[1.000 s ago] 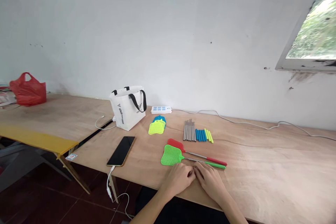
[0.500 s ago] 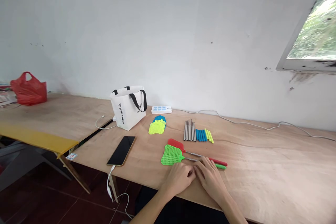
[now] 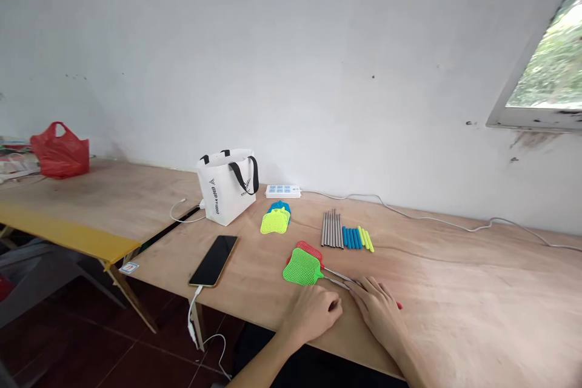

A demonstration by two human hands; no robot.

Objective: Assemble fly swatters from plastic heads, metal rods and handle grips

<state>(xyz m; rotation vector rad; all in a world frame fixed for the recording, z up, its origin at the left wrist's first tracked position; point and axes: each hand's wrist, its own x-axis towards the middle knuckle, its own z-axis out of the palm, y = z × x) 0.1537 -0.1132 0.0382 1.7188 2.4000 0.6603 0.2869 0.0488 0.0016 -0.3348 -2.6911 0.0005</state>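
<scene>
A green fly swatter (image 3: 302, 266) lies partly over a red fly swatter (image 3: 311, 250) at the table's front. My right hand (image 3: 378, 310) lies across their handles with its fingers stretched out; only a red tip shows beyond it. Left of it, my left hand (image 3: 314, 313) rests near the front edge, fingers curled in, with nothing visible in them. Farther back are a row of metal rods (image 3: 332, 230), several blue grips (image 3: 352, 238) and yellow grips (image 3: 365, 239). A yellow swatter head (image 3: 274, 222) overlaps a blue swatter head (image 3: 280, 206).
A phone (image 3: 213, 261) on a white cable (image 3: 191, 315) lies at the left front. Behind it stands a white tote bag (image 3: 225, 191), beside a power strip (image 3: 282, 191) whose cord runs along the wall. A red plastic bag (image 3: 61, 154) sits on the other table.
My right hand has moved away from my left and spread over the swatter handles. The handle ends have swung slightly toward me. The view has shifted a little.
</scene>
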